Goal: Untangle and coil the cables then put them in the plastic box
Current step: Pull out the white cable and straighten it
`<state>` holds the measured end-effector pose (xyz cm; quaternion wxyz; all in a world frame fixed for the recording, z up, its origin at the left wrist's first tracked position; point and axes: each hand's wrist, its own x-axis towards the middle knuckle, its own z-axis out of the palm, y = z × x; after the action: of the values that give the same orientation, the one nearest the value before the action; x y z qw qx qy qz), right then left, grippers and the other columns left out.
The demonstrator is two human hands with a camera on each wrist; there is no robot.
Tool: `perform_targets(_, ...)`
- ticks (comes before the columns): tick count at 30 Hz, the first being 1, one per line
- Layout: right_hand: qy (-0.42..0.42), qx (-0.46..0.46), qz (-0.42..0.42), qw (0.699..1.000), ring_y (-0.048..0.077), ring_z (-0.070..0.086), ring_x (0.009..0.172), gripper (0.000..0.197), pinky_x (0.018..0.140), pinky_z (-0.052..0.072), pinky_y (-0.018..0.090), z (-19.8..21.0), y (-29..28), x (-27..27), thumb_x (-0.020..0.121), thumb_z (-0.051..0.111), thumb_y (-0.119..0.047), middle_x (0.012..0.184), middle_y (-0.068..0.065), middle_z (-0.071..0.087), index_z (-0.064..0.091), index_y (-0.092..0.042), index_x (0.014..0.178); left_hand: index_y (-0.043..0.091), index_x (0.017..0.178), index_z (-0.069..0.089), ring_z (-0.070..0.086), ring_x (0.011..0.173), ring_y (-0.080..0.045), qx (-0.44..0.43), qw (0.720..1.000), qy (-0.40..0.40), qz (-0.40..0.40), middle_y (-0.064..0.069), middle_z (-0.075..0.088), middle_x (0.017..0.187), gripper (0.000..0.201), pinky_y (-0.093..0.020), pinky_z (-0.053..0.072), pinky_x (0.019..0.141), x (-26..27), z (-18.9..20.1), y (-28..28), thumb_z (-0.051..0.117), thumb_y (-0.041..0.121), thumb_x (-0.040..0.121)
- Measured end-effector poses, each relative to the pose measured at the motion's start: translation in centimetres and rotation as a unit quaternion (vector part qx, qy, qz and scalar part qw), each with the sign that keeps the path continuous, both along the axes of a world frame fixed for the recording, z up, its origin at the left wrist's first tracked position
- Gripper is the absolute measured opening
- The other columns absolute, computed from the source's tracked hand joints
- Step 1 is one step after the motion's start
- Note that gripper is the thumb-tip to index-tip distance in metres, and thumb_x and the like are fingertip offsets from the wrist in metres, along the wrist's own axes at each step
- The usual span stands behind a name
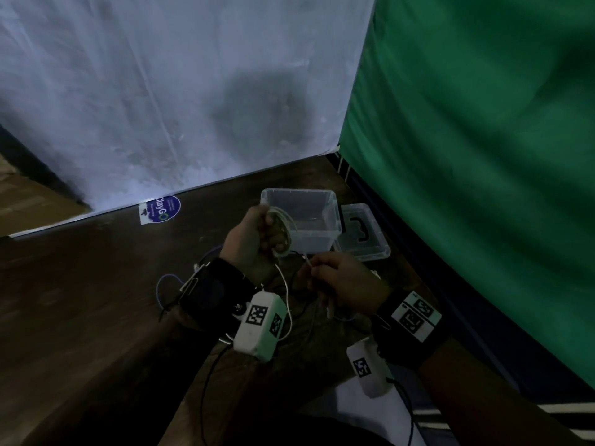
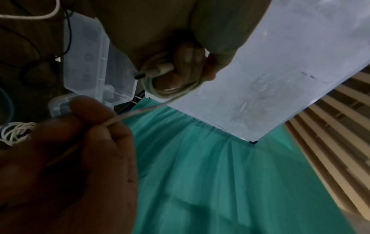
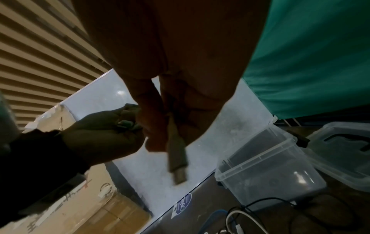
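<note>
My left hand [image 1: 272, 235] grips a small coil of white cable [image 1: 285, 225] just in front of the clear plastic box [image 1: 333, 226]. In the left wrist view its fingers [image 2: 181, 63] curl round the coil [image 2: 160, 91], with a plug end tucked in. The cable's loose tail runs down to my right hand [image 1: 314, 268], which pinches it. In the right wrist view the USB plug [image 3: 178, 161] at the tail's end hangs below those fingers [image 3: 152, 114]. The box [image 3: 266, 166] stands open with nothing in it.
The box's lid [image 1: 362, 235] lies right of the box. Blue cable [image 1: 162, 284], black cable [image 3: 280, 202] and another white bundle [image 2: 16, 133] lie on the dark wooden table [image 1: 96, 284]. A white board stands behind, a green cloth [image 1: 467, 156] to the right.
</note>
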<state>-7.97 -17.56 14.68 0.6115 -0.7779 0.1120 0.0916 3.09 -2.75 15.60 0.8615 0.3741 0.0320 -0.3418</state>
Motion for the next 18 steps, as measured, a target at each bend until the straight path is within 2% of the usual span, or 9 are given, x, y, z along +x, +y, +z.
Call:
perform_targets(3, -0.002, 0.074, -0.033, 0.997, 0.013, 0.061, 0.055, 0.021, 0.048, 0.05, 0.025, 0.6, 0.2, 0.3, 0.098, 0.047, -0.006, 0.079, 0.007, 0.066, 0.064, -0.014, 0.109, 0.017, 0.057, 0.038, 0.022, 0.039, -0.008, 0.032, 0.998, -0.038, -0.028, 0.005, 0.025, 0.049, 0.044, -0.021, 0.021, 0.039, -0.7, 0.3, -0.3, 0.041, 0.031, 0.099)
perform_targets(4, -0.011, 0.086, -0.041, 0.995, 0.012, 0.065, 0.06, 0.019, 0.053, 0.053, 0.026, 0.7, 0.4, 0.5, 0.099, 0.05, -0.012, 0.083, 0.004, 0.069, 0.063, -0.021, 0.11, 0.017, 0.056, 0.038, 0.021, 0.039, -0.008, 0.034, 0.997, -0.048, -0.042, 0.004, 0.024, 0.049, 0.046, -0.022, 0.02, 0.041, -1.0, 0.5, -0.5, 0.04, 0.031, 0.1)
perform_targets(6, -0.045, 0.068, -0.047, 0.996, 0.013, 0.072, 0.083, 0.015, 0.073, 0.059, 0.034, 0.6, 0.6, 1.0, 0.097, 0.057, -0.029, 0.098, 0.001, 0.072, 0.062, -0.031, 0.111, 0.017, 0.055, 0.039, 0.022, 0.04, -0.009, 0.042, 0.996, -0.053, -0.062, 0.003, 0.023, 0.05, 0.047, -0.023, 0.02, 0.042, -1.7, 0.5, -0.8, 0.04, 0.032, 0.1)
perform_targets(8, -0.083, 0.031, -0.042, 0.995, 0.018, 0.071, 0.096, 0.012, 0.085, 0.058, 0.038, 0.3, 0.6, 1.3, 0.097, 0.057, -0.032, 0.103, 0.004, 0.072, 0.063, -0.029, 0.107, 0.016, 0.055, 0.042, 0.024, 0.043, -0.01, 0.043, 0.995, -0.049, -0.071, 0.003, 0.023, 0.053, 0.047, -0.023, 0.025, 0.043, -2.1, 0.4, -1.1, 0.042, 0.034, 0.099)
perform_targets(11, -0.109, -0.023, -0.044, 0.993, 0.018, 0.07, 0.086, 0.016, 0.075, 0.057, 0.03, 0.5, 0.2, 1.2, 0.099, 0.054, -0.027, 0.093, 0.008, 0.072, 0.065, -0.016, 0.098, 0.012, 0.061, 0.05, 0.027, 0.048, -0.012, 0.011, 0.995, -0.041, -0.093, 0.0, 0.022, 0.058, 0.045, -0.026, 0.034, 0.052, -2.0, 0.4, -0.9, 0.043, 0.035, 0.099)
perform_targets(13, -0.112, -0.024, -0.043, 0.993, 0.026, 0.069, 0.081, 0.023, 0.069, 0.057, 0.034, 0.5, -0.1, 1.0, 0.1, 0.053, -0.028, 0.092, 0.017, 0.07, 0.064, -0.007, 0.1, 0.008, 0.071, 0.057, 0.041, 0.054, -0.015, -0.011, 0.99, -0.052, -0.133, -0.002, 0.037, 0.059, 0.041, -0.031, 0.044, 0.063, -1.7, 0.5, -0.4, 0.043, 0.034, 0.1)
perform_targets(15, -0.125, -0.027, -0.045, 0.991, 0.033, 0.065, 0.075, 0.027, 0.066, 0.055, 0.038, 0.5, -0.5, 1.0, 0.099, 0.053, -0.031, 0.089, 0.024, 0.067, 0.064, -0.005, 0.1, 0.003, 0.085, 0.062, 0.056, 0.068, -0.022, -0.015, 0.983, -0.06, -0.172, -0.01, 0.055, 0.071, 0.037, -0.037, 0.051, 0.075, -1.3, 0.6, 0.1, 0.043, 0.032, 0.099)
perform_targets(16, -0.131, -0.037, -0.052, 0.989, 0.031, 0.064, 0.073, 0.026, 0.065, 0.053, 0.036, 0.5, -0.6, 1.1, 0.099, 0.054, -0.031, 0.087, 0.023, 0.067, 0.065, -0.007, 0.099, 0.002, 0.09, 0.063, 0.058, 0.074, -0.023, -0.008, 0.983, -0.057, -0.174, -0.012, 0.059, 0.078, 0.036, -0.037, 0.052, 0.077, -1.1, 0.4, 0.3, 0.044, 0.031, 0.099)
perform_targets(18, -0.14, -0.068, -0.057, 0.986, 0.025, 0.065, 0.072, 0.019, 0.065, 0.053, 0.035, 0.5, -0.8, 1.2, 0.099, 0.055, -0.028, 0.082, 0.015, 0.068, 0.066, -0.014, 0.095, 0.005, 0.085, 0.062, 0.05, 0.064, -0.017, 0.013, 0.988, -0.052, -0.148, -0.006, 0.052, 0.071, 0.033, -0.029, 0.046, 0.067, -1.1, 0.3, 0.1, 0.047, 0.031, 0.097)
